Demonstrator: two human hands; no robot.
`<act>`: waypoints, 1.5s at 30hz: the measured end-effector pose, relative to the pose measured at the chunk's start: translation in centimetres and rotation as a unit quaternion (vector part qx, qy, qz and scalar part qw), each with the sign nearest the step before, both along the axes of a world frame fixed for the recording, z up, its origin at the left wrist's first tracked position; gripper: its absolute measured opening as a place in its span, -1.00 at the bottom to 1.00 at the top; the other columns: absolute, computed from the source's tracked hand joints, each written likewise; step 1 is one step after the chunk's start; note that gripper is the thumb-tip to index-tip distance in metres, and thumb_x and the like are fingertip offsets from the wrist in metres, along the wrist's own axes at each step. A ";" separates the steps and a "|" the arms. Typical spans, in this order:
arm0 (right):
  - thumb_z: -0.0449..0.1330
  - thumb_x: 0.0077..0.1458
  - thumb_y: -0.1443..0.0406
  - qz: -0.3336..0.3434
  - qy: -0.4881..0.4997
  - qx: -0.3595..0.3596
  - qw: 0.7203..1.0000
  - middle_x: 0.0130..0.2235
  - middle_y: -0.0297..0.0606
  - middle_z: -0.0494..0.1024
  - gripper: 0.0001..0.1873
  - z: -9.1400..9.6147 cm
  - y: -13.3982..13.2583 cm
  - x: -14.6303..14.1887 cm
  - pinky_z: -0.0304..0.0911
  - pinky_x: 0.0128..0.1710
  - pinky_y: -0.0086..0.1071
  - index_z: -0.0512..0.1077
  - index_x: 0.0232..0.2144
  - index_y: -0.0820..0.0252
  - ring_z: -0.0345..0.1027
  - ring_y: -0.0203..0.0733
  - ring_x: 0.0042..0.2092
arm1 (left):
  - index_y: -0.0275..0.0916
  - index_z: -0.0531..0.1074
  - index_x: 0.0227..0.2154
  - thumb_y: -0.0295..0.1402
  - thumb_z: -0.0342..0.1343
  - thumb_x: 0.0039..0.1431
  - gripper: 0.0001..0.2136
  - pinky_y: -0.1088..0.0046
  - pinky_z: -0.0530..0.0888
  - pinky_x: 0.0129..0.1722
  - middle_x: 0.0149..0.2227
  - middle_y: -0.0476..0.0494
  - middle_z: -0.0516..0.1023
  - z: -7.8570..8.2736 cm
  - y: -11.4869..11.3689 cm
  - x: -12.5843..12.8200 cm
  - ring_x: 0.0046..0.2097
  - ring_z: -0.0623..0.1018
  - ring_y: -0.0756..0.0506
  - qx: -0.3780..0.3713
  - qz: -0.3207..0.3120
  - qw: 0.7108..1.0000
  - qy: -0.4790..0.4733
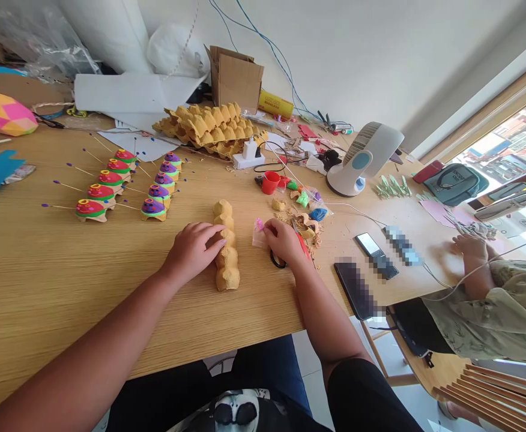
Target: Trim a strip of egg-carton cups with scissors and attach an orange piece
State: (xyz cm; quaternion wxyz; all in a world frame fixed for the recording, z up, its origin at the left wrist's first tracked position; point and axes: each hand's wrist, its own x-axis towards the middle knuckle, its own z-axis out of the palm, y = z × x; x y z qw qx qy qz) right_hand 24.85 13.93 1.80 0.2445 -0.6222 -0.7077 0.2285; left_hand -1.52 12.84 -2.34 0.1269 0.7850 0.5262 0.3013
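Observation:
A strip of yellow egg carton (227,258), a row of several humps, lies lengthwise on the table before me. My left hand (195,247) holds it from the left side, thumb and fingertips against its upper half. Just right of the strip, the fingers of my right hand (282,242) are closed on a small clear packet (259,241) with something pink at its top. Below that hand, partly covered, show the black and red handles of scissors (277,260). Carton scraps (307,225) and lumps of coloured clay (318,214) lie beyond the right hand.
Two rows of painted carton caterpillars (110,177) with stick feelers stand at the left. Behind are stacked egg trays (213,126), a power strip (248,157), a red cup (270,182) and a white fan (364,156). Phones (377,255) lie at right, near another person's hands (470,252).

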 end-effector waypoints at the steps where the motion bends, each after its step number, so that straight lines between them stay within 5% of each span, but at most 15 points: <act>1: 0.15 0.29 0.31 -0.001 0.002 0.000 1.000 -0.31 -0.32 0.59 -0.86 0.0 0.0 0.0 0.16 -0.27 -0.38 0.51 -0.29 0.13 0.38 -0.19 -0.28 | -0.09 0.58 0.05 -0.14 0.09 0.37 -0.68 0.08 0.44 0.15 0.00 -0.20 0.67 0.0 0.0 0.0 0.06 0.57 -0.32 0.000 0.001 1.000 -0.002; 11: 0.15 0.30 0.32 -0.015 -0.012 0.036 0.999 -0.25 -0.27 0.61 -0.87 -0.3 0.3 -0.1 0.23 -0.17 -0.36 0.49 -0.30 0.14 0.43 -0.16 -0.19 | -0.12 0.56 0.03 -0.19 0.09 0.36 -0.71 0.08 0.44 0.17 0.02 -0.20 0.67 0.4 0.1 -0.1 0.09 0.58 -0.30 0.017 0.006 0.999 -0.030; 20: 0.17 0.35 0.28 -0.072 -0.064 0.072 0.993 0.19 -0.02 0.52 -0.72 -0.9 0.2 0.3 0.24 0.30 -0.06 0.50 0.08 0.15 0.38 0.09 0.26 | -0.15 0.57 0.01 -0.17 0.07 0.37 -0.70 0.06 0.46 0.14 0.00 -0.22 0.67 0.0 0.2 0.0 0.06 0.59 -0.31 0.029 0.003 0.999 -0.022; 45: 0.25 0.31 0.24 -0.055 -0.076 0.105 0.990 0.15 -0.14 0.57 -0.73 -1.8 0.7 0.1 0.28 0.23 0.04 0.60 0.02 -0.02 0.41 0.11 0.20 | -0.13 0.57 0.03 -0.15 0.08 0.39 -0.69 0.06 0.46 0.10 -0.02 -0.20 0.68 -0.6 0.3 0.1 0.03 0.58 -0.31 0.016 -0.010 1.000 -0.022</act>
